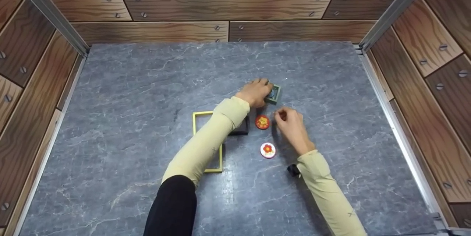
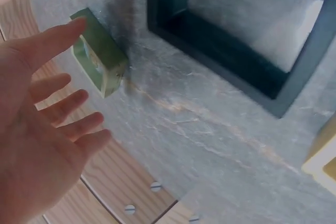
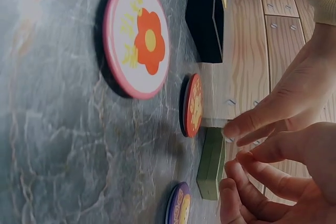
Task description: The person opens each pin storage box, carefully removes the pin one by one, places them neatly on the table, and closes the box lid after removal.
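My left hand [image 1: 256, 91] is over the left side of a small green square box [image 1: 276, 95]. In the left wrist view its fingers are extended, and the thumb tip overlaps the box's edge; contact is unclear. A bluish patterned surface shows inside the box. My right hand [image 1: 290, 123] hovers with curled fingers, thumb against fingertips, and nothing visible between them. Left of it lies a red disc [image 1: 262, 122] with a yellow star-shaped flower. Nearer lies a white disc [image 1: 268, 150] with a red flower. A purple disc [image 3: 180, 205] shows in the right wrist view.
A larger yellow square frame [image 1: 194, 122] lies to the left, partly covered by my left forearm. Beside it is a black square frame [image 1: 241, 130], mostly hidden by the sleeve. Wood-patterned walls [image 1: 228, 4] surround the grey marbled tabletop [image 1: 128, 118].
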